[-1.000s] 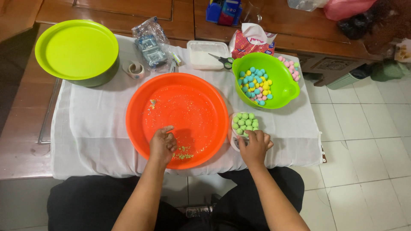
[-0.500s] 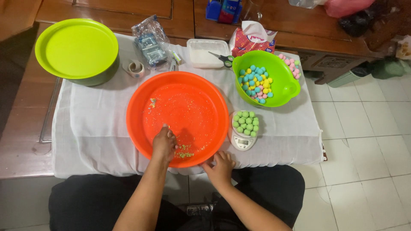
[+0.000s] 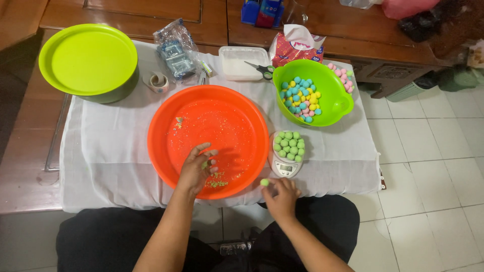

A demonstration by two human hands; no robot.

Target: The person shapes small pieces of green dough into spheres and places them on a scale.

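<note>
Seated at a cloth-covered tabletop [image 3: 101, 151], a person works coloured dough into small balls. Held at the fingertips of the right hand [image 3: 281, 196], whose grip pinches shut on it, a small green ball [image 3: 264, 182] sits just off the near rim of the orange basin [image 3: 242, 108] (being round, it has no long axis and points no way). The left hand [image 3: 197, 168] rests inside the basin near its front wall, fingers loosely curled over a green bit of dough; whether they actually clamp it cannot be told. Coloured crumbs [image 3: 217, 182] lie scattered beside that hand.

Just right of the basin, a small kitchen scale [image 3: 286, 168] carries a heap of green balls [image 3: 289, 145]. Behind it a lime-green bowl [image 3: 335, 108] holds blue, yellow and pink balls. Farther back lie scissors [image 3: 259, 68] on a white tray [image 3: 237, 58], a tissue pack [image 3: 297, 48], a tape roll [image 3: 159, 80] and a lidded lime-green container [image 3: 89, 60]. White floor tiles [image 3: 433, 166] spread to the right.
</note>
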